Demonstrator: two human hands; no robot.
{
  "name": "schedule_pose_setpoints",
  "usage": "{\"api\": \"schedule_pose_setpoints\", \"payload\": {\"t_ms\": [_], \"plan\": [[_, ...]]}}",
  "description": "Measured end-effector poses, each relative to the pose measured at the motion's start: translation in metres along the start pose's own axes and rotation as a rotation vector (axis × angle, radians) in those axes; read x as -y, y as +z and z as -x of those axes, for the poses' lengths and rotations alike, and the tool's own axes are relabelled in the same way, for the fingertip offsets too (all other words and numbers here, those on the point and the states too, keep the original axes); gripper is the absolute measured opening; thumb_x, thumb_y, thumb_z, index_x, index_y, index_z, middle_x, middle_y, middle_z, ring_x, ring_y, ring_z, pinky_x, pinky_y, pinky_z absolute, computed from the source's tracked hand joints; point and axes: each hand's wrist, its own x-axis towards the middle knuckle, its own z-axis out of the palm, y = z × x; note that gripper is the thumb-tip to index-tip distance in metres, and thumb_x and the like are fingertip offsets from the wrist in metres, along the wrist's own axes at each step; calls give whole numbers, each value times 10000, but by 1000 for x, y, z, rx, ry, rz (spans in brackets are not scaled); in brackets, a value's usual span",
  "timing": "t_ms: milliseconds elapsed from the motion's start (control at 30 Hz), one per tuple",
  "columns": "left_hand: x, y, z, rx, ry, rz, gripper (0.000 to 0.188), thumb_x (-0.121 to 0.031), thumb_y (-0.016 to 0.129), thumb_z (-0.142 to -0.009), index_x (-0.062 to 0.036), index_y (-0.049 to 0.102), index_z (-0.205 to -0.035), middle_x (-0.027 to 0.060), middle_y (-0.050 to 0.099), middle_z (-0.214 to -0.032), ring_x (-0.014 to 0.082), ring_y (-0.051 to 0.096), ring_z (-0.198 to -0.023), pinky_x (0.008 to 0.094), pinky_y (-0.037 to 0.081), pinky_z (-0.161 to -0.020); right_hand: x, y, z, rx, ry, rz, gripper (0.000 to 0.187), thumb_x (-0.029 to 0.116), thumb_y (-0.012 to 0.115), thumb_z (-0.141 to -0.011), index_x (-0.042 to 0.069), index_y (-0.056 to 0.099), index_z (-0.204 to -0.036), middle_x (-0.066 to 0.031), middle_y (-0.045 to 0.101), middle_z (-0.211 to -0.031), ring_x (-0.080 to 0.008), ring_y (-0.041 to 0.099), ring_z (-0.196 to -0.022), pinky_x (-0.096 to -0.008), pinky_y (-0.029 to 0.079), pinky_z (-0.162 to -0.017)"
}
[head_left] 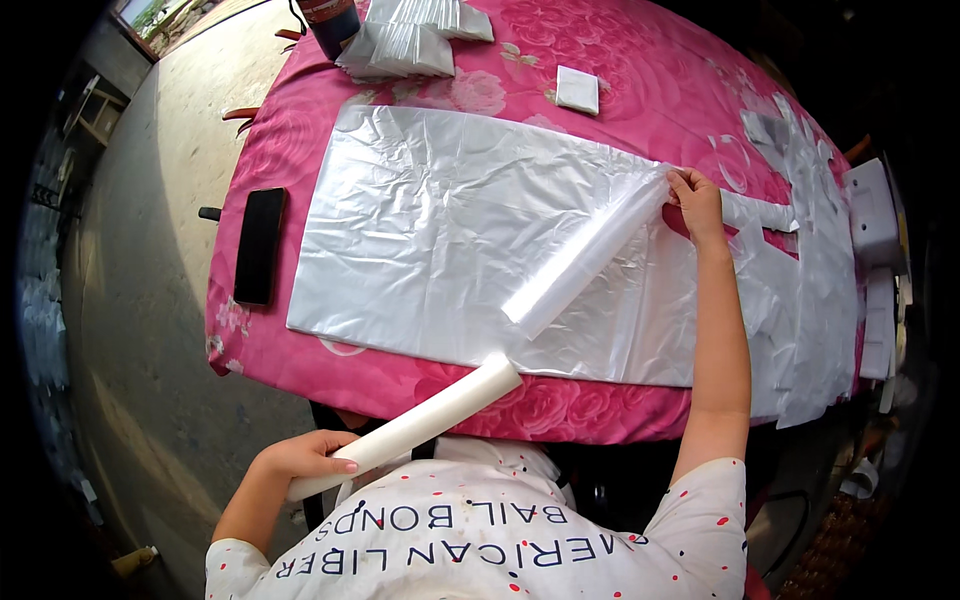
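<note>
My left hand (305, 455) is closed round the lower end of a white roll (435, 414), which looks like plastic film wound into a tube. The roll slants up to the right, its far end near the table's front edge. With thumb and fingers, my right hand (697, 205) pinches the upper end of a translucent plastic strip (590, 262). The strip hangs slantwise over a wide stack of silvery-white plastic sheets (420, 230), its lower end toward the front edge. Whether the strip touches the stack, I cannot tell.
Pink flowered cloth (265, 350) covers the table. A black phone (260, 246) lies left of the sheets. Folded white packets (405, 45), a dark cup (332, 25) and a small white square packet (577, 90) stand farther back. Loose plastic pieces (810, 300) cover the right side.
</note>
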Motion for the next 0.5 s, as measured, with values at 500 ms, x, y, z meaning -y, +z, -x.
{"api": "schedule_pose_setpoints", "payload": {"t_ms": [500], "plan": [[-178,15,-137,-631,1290,-1451,447,-221,687,-722,-74,544,-1118,67,603,-1033,256,586,-939,396,475,-836,33,91,2,341,-49,-1,134,147,622,-854,13,632,-850,26,549,-679,-42,475,-605,-190,406,-573]]}}
